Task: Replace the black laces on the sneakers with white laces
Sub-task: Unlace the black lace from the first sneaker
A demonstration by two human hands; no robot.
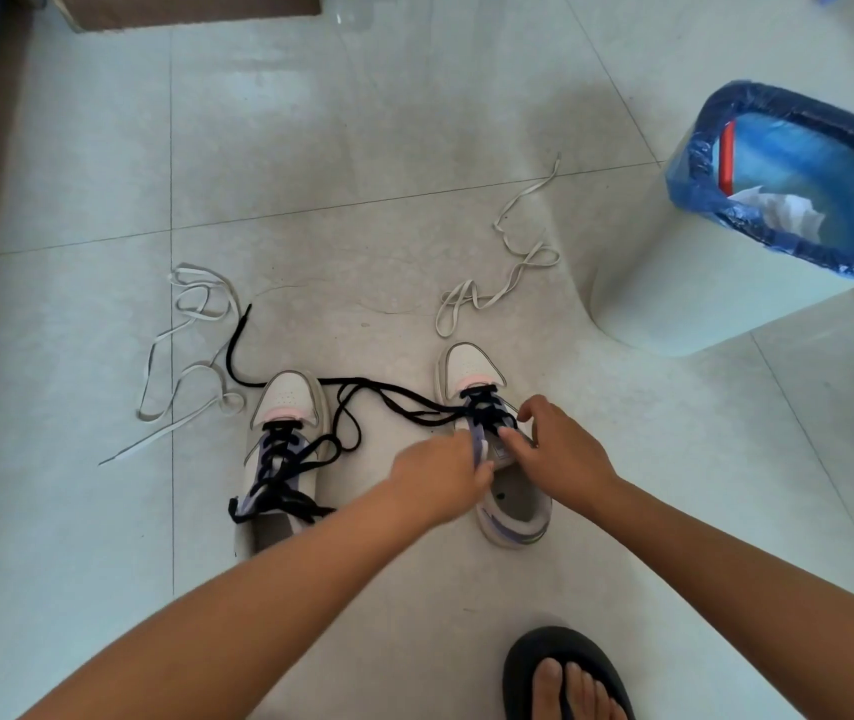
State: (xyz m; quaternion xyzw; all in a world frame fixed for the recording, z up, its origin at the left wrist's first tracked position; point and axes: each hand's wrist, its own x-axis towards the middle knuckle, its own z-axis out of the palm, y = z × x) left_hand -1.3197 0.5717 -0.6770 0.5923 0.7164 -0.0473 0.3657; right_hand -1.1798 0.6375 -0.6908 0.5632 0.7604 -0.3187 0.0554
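Observation:
Two white sneakers stand on the tiled floor, toes pointing away from me. The left sneaker (pixel 284 449) is laced in black with loose ends. On the right sneaker (pixel 471 371) the black lace (pixel 404 402) is threaded only near the toe, and its long ends trail left across the floor. My left hand (pixel 440 480) pinches the purple tongue of the right sneaker. My right hand (pixel 555 449) has its fingers curled at the right sneaker's black lace by the eyelets. One white lace (pixel 191 350) lies left of the shoes, another white lace (pixel 508 267) lies beyond the right shoe.
A white bin (pixel 684 283) lined with a blue bag stands at the right, with paper inside. My foot in a black sandal (pixel 565 678) is at the bottom right. A brown cardboard box (pixel 186 7) sits at the far top left.

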